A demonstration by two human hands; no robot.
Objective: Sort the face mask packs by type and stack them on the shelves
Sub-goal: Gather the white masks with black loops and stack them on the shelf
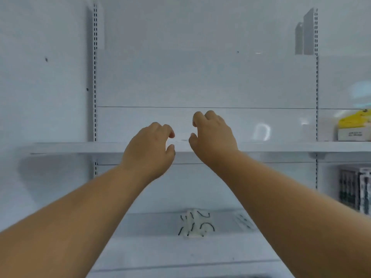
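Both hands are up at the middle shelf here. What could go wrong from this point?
1. Left hand and right hand sit curled at the middle shelf edge; whether they hold a pale pack is unclear, so it could slip.
2. The mask packs on the lower shelf lie loosely and could get mixed.
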